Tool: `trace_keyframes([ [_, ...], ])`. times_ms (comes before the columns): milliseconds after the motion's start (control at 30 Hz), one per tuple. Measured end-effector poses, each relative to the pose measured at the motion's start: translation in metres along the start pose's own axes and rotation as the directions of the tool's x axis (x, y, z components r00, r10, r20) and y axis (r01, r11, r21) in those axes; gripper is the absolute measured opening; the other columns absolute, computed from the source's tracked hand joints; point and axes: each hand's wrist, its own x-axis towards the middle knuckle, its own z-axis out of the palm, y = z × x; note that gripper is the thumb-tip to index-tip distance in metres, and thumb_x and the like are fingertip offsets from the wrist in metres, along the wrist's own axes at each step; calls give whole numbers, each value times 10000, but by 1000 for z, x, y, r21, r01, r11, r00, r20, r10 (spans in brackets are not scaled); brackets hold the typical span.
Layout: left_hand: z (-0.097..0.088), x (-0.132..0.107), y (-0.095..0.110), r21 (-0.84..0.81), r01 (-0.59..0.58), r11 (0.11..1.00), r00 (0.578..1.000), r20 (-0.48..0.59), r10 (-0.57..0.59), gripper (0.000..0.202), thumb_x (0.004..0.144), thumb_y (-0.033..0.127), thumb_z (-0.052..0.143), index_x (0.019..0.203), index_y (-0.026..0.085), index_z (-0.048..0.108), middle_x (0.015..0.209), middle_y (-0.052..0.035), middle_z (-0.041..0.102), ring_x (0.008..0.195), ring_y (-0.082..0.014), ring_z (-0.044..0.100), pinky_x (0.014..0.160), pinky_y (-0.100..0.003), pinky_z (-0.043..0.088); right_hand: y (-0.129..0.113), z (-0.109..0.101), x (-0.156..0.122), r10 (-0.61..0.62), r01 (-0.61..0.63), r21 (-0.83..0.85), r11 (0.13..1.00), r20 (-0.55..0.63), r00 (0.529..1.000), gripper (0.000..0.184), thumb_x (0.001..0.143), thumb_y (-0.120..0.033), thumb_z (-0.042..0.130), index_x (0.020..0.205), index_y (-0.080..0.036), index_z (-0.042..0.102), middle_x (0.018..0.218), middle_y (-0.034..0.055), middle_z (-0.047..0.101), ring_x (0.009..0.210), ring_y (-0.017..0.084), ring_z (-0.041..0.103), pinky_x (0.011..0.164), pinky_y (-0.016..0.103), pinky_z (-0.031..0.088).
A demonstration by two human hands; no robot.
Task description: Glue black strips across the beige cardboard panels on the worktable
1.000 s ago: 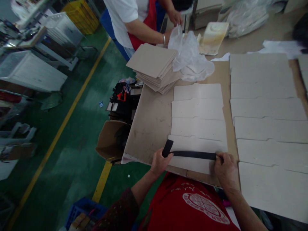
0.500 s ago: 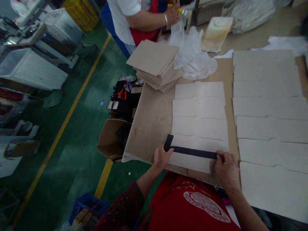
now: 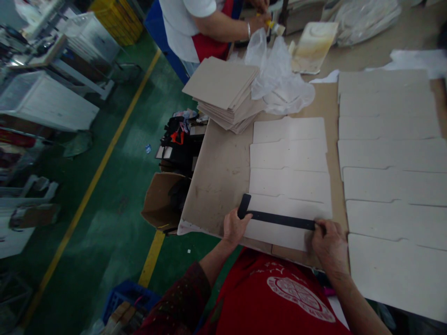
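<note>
A long black strip lies across the nearest pale card sheet in a column of overlapping sheets. My left hand pinches the strip's left end, where it widens into a flap. My right hand is closed on the strip's right end and presses it to the sheet. Both hands rest at the near edge of the brown work table.
A second column of larger pale sheets fills the right side. A stack of grey boards and crumpled clear plastic sit at the far end, where another person works. An open cardboard box stands on the green floor to the left.
My hands and the strip have hardly moved. The person at the far end has lifted their hands away from the plastic toward the table's back.
</note>
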Motion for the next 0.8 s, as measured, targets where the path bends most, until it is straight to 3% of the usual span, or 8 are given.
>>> trace_keyframes([
  [267,4,2,-5,25,-58,998,998,-16,59,305,788,367,719,985,135,705,933,-114,727,884,-232,676,768,-283,468,0,1,1,14,-14,5,1000,3,1000,227,828,-293,450,897,-153,615,890,123,600,826,249,541,759,377,450],
  [467,8,-3,0,98,-137,986,984,-96,147,324,797,274,710,1077,130,632,1084,-114,646,1034,-225,603,916,-282,433,-2,0,1,28,-28,17,999,15,999,240,837,-290,439,903,-151,622,895,122,603,842,243,543,781,379,449],
  [600,14,-7,6,144,-201,969,977,-39,208,100,833,191,621,927,169,647,994,-81,648,923,-205,626,838,-273,449,-5,-2,3,46,-46,26,999,34,998,253,837,-296,431,911,-156,628,896,116,603,828,239,550,775,375,450],
  [700,17,-6,9,157,-215,964,976,2,217,97,798,153,617,892,161,642,938,-86,659,865,-215,639,784,-285,455,-7,-3,4,73,-75,28,997,60,996,247,817,-301,444,908,-162,625,910,111,607,826,242,556,775,380,450],
  [800,16,-2,10,156,-211,965,977,10,212,111,806,213,641,892,142,636,929,-106,664,880,-234,642,799,-301,456,-6,-4,5,101,-106,44,993,101,990,238,810,-325,466,910,-168,616,917,98,606,818,231,563,782,374,456],
])
